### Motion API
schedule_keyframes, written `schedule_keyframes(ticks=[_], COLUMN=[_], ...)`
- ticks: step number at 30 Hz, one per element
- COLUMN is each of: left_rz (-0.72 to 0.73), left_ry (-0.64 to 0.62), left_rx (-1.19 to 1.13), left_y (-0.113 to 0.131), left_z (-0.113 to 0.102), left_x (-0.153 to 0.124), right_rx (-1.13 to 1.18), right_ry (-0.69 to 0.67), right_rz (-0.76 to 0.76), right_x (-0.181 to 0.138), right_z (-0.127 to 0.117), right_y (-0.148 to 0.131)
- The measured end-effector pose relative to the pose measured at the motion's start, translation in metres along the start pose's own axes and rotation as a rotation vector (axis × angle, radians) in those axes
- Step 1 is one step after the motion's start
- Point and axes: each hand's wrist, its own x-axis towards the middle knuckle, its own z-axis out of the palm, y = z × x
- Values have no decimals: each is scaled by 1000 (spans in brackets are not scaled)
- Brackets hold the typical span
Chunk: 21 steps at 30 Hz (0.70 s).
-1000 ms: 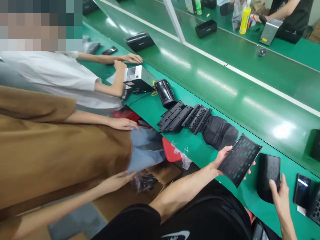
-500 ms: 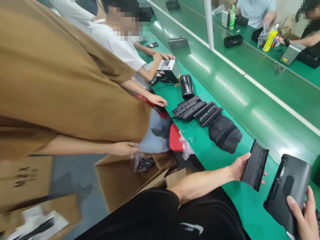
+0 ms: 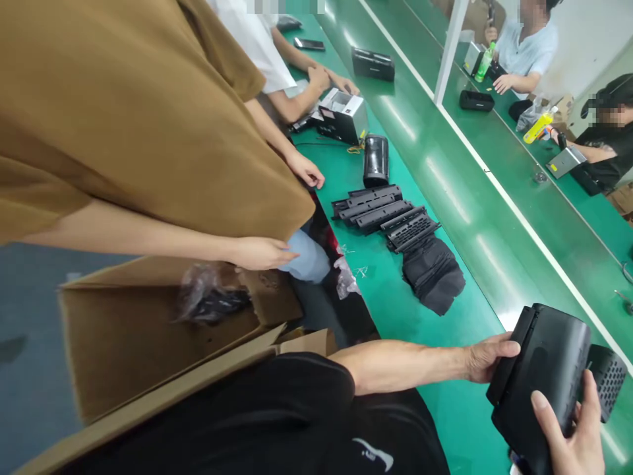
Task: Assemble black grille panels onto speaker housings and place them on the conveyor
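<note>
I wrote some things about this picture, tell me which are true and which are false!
1. Both of the person's hands are on the curved black housing. True: the left hand grips its left edge and the right hand holds its lower right side.
2. The table is red. False: it is green.
3. A row of black slotted panels lies on the table. True.
4. The cardboard box stands on the table. False: it is down beside the table, by the person in the brown top.
5. The yellow bottle is in the person's left hand. False: it is far off on the other side of the line.
</note>
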Motion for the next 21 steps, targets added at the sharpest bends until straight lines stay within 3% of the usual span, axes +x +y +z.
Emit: schedule_keyframes(ticks=[4, 9, 14, 17, 21], left_rz=[60, 18, -1, 68, 163], left_ry=[-7, -7, 118, 227, 382], left_rx=[104, 134, 123, 43, 19], left_y=[2, 6, 10, 12, 7], left_z=[5, 16, 27, 28, 26], left_x=[-2, -2, 3, 9, 18], right_rx=[-108, -109, -50, -48, -47], right_ry=[-16, -84, -94, -17, 186], right_rz=[-39, -27, -92, -115, -98], right_x=[7, 15, 28, 20, 0], right_z=[1, 5, 1, 9, 39], right_y=[5, 3, 10, 20, 23])
